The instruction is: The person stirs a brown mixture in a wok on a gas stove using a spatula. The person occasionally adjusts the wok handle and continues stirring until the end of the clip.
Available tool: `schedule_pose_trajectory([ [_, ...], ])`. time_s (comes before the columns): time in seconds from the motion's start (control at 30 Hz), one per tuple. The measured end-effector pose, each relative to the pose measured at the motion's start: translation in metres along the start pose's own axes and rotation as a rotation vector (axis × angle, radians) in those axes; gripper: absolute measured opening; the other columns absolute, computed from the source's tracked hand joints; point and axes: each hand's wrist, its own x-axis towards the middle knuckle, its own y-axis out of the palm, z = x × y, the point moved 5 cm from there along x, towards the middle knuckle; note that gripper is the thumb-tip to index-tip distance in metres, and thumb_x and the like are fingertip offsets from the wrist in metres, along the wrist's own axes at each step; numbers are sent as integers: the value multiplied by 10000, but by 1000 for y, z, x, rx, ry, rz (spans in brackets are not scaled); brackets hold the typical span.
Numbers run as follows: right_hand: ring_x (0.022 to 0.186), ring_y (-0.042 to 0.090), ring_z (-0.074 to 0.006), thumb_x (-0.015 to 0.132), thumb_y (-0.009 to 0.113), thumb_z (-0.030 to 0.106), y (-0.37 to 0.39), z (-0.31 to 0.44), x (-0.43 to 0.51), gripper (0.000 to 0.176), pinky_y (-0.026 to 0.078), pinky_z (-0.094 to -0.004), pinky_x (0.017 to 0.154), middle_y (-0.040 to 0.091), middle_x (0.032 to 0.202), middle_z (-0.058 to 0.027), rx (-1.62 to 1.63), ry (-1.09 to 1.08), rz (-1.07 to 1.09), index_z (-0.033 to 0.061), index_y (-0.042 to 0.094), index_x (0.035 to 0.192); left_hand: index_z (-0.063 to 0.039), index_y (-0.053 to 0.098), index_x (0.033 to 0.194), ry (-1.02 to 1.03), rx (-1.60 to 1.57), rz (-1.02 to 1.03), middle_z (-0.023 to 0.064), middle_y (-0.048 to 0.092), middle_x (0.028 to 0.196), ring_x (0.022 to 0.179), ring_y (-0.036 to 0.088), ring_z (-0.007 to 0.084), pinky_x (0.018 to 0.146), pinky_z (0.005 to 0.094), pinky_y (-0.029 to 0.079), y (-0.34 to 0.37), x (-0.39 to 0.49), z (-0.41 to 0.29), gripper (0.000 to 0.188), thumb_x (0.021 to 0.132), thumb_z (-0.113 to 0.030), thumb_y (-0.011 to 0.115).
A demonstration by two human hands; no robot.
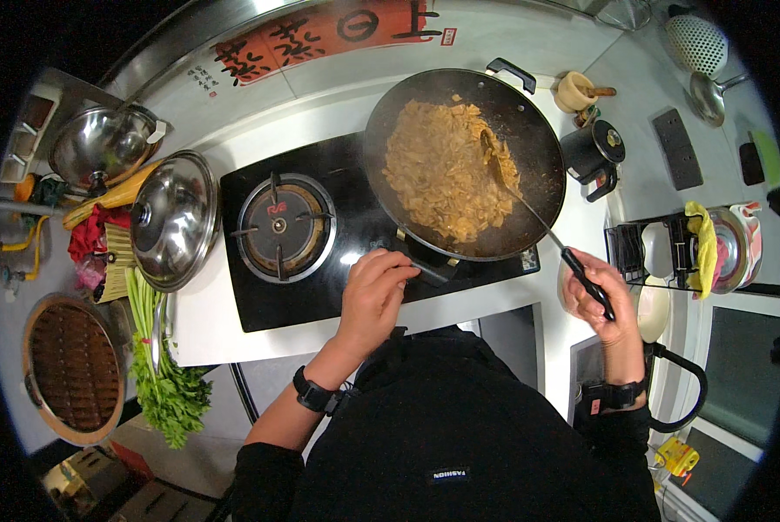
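A black wok (539, 215) sits on the right side of the stove, holding a mass of brown sliced food (436, 169) that steams. My right hand (602, 293) is closed around the black handle of a metal spatula (535, 214). The spatula's blade lies among the food, partly covered by it. At the wok's near side, the fingers of my left hand (375, 293) pinch the left end of its black loop handle (434, 273).
To the left are a bare gas burner (279, 225), a domed steel lid (174, 218) and leafy green celery (168, 391). Right of the wok stand a black lidded pitcher (589, 153), a mortar with pestle (574, 92) and a black dish rack (625, 251).
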Motion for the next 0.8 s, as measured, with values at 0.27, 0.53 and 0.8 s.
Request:
schedule_pose_trajectory([
  [0.27, 561, 601, -292, 891, 670, -8, 59, 90, -44, 460, 504, -380, 582, 705, 785, -161, -1606, -373, -217, -6, 678, 1352, -24, 768, 1072, 20, -35, -24, 112, 712, 1189, 1177, 638, 350, 1028, 467, 499, 2, -2, 2, 238, 860, 48, 686],
  [0.53, 1023, 687, -500, 876, 646, 28, 58, 112, 52, 338, 545, -584, 924, 723, 1015, -315, -2053, -508, -334, 17, 713, 1207, -21, 768, 1091, 34, -40, -32, 114, 715, 1212, 1206, 642, 346, 1046, 469, 499, 2, -5, 3, 258, 861, 53, 676],
  [0.8, 898, 741, -273, 906, 701, -38, 58, 111, 169, 544, 577, -373, 833, 773, 1116, -210, -1550, -235, 25, 29, 646, 1444, -10, 755, 1107, 33, -32, -31, 120, 708, 1218, 1229, 634, 356, 1052, 473, 499, 1, -6, 0, 292, 836, 62, 676],
])
